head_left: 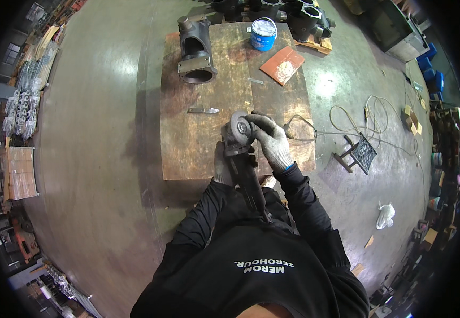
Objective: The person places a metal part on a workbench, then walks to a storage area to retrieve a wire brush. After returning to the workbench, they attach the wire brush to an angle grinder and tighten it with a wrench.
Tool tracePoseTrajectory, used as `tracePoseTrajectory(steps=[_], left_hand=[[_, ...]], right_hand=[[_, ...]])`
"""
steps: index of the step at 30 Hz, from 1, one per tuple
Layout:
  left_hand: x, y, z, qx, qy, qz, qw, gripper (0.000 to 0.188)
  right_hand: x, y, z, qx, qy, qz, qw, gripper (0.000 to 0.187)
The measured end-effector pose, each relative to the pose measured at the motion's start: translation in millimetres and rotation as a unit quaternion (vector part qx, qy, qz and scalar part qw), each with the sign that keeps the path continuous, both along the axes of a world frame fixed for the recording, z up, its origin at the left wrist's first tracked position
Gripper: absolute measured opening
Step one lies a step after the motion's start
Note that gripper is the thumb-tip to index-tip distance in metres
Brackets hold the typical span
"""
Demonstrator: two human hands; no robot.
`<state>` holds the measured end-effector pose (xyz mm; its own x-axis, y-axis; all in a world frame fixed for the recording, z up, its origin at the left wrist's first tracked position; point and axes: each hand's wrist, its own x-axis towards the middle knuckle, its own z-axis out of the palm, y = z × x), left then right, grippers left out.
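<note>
A dark angle grinder [247, 183] is held upright before my body, its head away from me and its tail against my black top. My gloved left hand [221, 165] closes round the grinder's left side just below the head, its fingers partly hidden behind the tool. The round grey disc [239, 129] on the head faces up toward me. My right hand [273, 142], also gloved, grips the disc's right edge, thumb and fingers bent about it. Beyond the grinder, a flat metal scraper-like tool [203, 111] lies on the wooden worktop [187, 151].
A hollow metal casting [195, 53] stands at the worktop's far left. Farther right are a blue bucket [263, 40] and a reddish board [283, 64] with pale residue. A cable [341, 133] trails over the right edge, near a small dark stool [361, 153] on the floor.
</note>
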<state>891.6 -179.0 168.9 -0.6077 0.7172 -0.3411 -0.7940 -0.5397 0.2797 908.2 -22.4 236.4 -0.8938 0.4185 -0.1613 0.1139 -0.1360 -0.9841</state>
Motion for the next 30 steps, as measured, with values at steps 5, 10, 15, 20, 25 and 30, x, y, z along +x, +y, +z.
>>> tracePoseTrajectory(steps=[5, 10, 15, 20, 25, 30], left_hand=[[1, 0, -5, -0.023, -0.002, 0.016, 1.000, 0.084], [2, 0, -12, -0.028, -0.030, 0.012, 0.999, 0.083], [1, 0, -14, -0.051, 0.021, -0.005, 0.998, 0.088], [1, 4, -12, -0.056, -0.014, 0.006, 0.998, 0.088], [-1, 5, -13, -0.055, -0.034, -0.001, 0.998, 0.091], [-4, 1, -21, -0.044, -0.024, -0.019, 0.999, 0.090]], right_hand=[[1, 1, -4, 0.075, -0.075, 0.051, 0.993, 0.030], [-2, -2, 1, -0.058, -0.041, 0.027, 0.997, 0.028], [-3, -2, 7, -0.046, -0.026, 0.044, 0.998, 0.028], [-5, -2, 2, -0.008, -0.070, 0.027, 0.997, 0.030], [-5, 2, -6, -0.087, -0.030, 0.055, 0.994, 0.031], [-5, 2, -8, -0.009, -0.048, 0.042, 0.998, 0.035]])
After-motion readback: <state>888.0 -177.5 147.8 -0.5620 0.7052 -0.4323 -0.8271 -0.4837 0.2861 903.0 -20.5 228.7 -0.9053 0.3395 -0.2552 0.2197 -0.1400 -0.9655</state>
